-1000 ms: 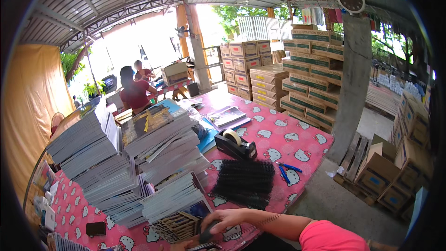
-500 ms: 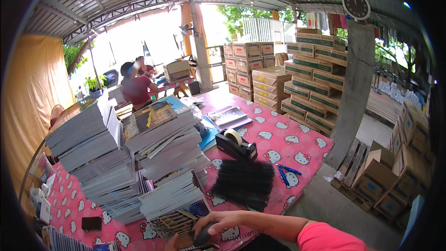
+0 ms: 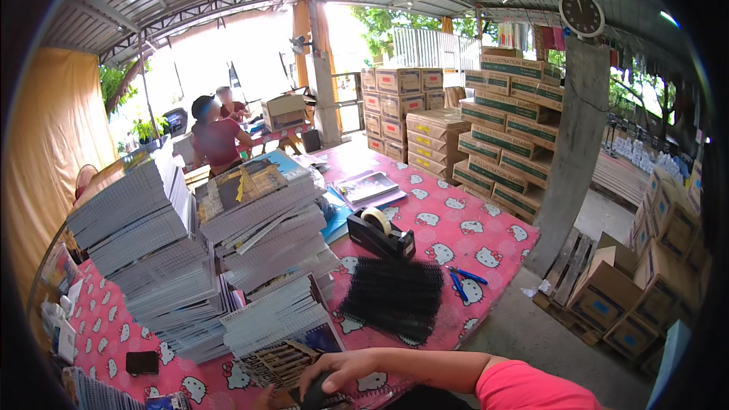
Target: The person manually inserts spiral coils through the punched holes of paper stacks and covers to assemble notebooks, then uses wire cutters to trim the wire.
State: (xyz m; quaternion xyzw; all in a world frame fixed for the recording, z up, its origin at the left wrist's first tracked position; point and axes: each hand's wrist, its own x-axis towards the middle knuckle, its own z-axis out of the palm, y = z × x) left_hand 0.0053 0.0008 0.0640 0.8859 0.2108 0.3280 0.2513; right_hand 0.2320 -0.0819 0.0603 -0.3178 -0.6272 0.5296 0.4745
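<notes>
My right hand point(image 3: 342, 372) is closed over a dark, rounded, mouse-like object point(image 3: 315, 389) at the lower edge. Beside that hand, a thin black spiral coil point(image 3: 383, 391) runs off to the right. Only a bit of my left hand point(image 3: 264, 397) shows at the bottom edge, close to the dark object; its fingers are mostly cut off. Just beyond both hands is a stack of notebooks point(image 3: 277, 323) with a printed cover on its near side. To the right lies a heap of black spiral binding coils point(image 3: 395, 298), and past it blue-handled pliers point(image 3: 465, 281).
Tall notebook piles point(image 3: 137, 216) stand at the left on the pink patterned table point(image 3: 493, 231). A black tape dispenser point(image 3: 380, 234) sits behind the coils, a dark phone-like slab point(image 3: 142, 363) at the lower left. Stacked cartons point(image 3: 509, 125), a pillar point(image 3: 573, 144) and two people lie beyond.
My right hand and the dark object have shifted slightly left and down in view. The whole scene has also moved a little left. The table's heaps look unchanged.
</notes>
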